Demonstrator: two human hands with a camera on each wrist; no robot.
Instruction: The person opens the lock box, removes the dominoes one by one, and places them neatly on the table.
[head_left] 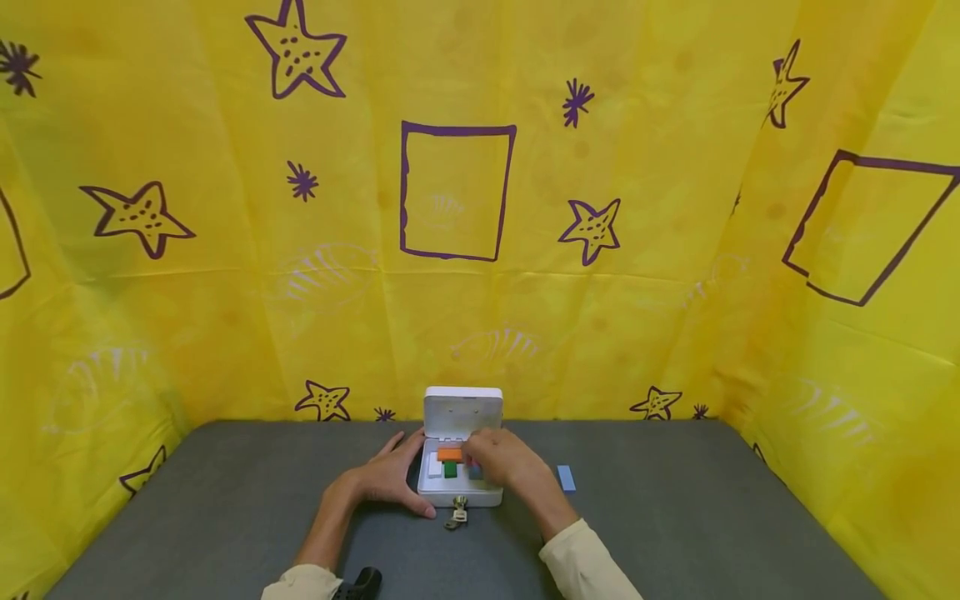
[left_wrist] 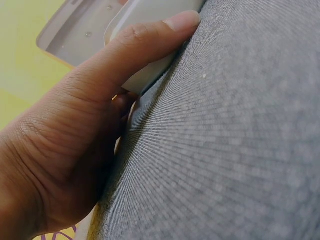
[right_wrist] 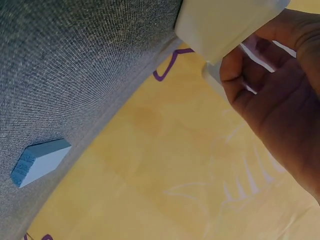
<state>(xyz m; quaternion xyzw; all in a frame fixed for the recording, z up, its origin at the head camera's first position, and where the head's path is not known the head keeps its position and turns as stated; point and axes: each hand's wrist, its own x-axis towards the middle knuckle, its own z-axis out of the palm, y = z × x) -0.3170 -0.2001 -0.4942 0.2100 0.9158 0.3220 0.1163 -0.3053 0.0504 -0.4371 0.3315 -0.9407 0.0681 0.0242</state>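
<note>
A small white metal cash box [head_left: 480,498] stands on the table with its lid [head_left: 463,410] raised. Inside lie small wooden blocks: an orange block [head_left: 450,454], a green block [head_left: 450,469], a white block [head_left: 434,465] and others partly covered. My left hand [head_left: 390,475] grips the box's left side, its thumb [left_wrist: 150,42] along the front wall. My right hand [head_left: 506,458] reaches over the right wall with curled fingers, fingertips down among the blocks beside the orange one. Fingertips are hidden inside the box; I cannot tell whether they pinch a block.
A light blue block [head_left: 566,478] lies on the grey table [head_left: 675,517] to the right of the box. Keys [head_left: 457,518] hang from the lock at the box's front. A yellow patterned curtain [head_left: 450,333] encloses the table's back and sides.
</note>
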